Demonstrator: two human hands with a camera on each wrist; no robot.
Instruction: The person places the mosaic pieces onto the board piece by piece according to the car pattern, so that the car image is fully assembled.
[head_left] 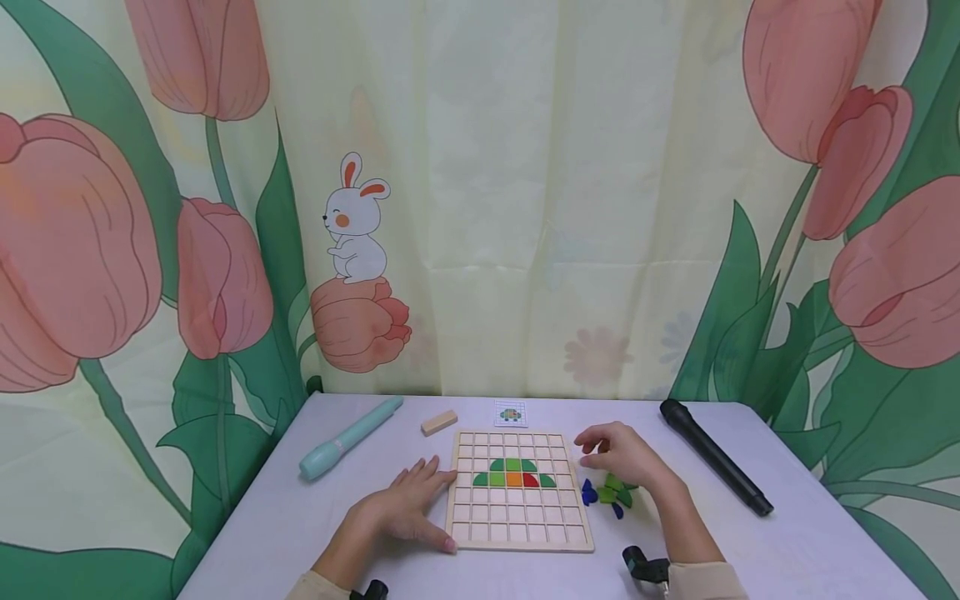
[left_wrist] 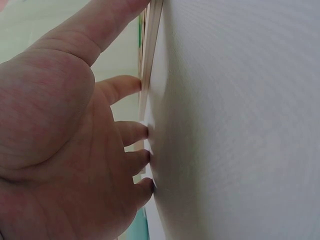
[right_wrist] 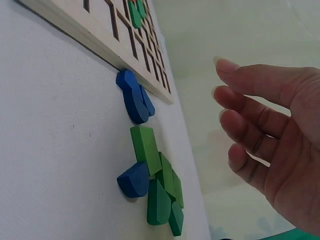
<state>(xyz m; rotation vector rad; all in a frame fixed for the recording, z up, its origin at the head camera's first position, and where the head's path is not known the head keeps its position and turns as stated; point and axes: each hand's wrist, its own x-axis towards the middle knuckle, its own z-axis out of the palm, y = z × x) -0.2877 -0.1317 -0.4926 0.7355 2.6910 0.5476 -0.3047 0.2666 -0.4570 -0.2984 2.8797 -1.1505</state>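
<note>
Touching the wooden grid board (head_left: 498, 533) from its left side, the person's left hand (head_left: 412, 502) is spread and grasps nothing; its index fingertip and thumb meet the frame. The board lies on the worktop (head_left: 285, 508) just right of these fingers and just left of those of the right hand (head_left: 618, 452). The right fingers hang loosely bent, clear of the worktop, with no block visible between them. The likeliest trouble is a shove from the left fingers: nothing is seen bracing the opposite edge, so the board could slide into the loose blue blocks (right_wrist: 134, 102) lying right beside it, nearer the person than the right fingertips. A hard jolt might also unseat the orange block (head_left: 513, 479) or the red block (head_left: 530, 481), both set in cells between the two sets of fingers. Should the right fingers drop carelessly, they could scatter the loose light-green blocks (right_wrist: 145, 150), which crowd against the dark-green blocks (right_wrist: 158, 202); those close shades also invite a wrong pick. Beyond the fingers of both hands, the small pattern card (head_left: 511, 414) could be misread, putting a block one cell off.
</note>
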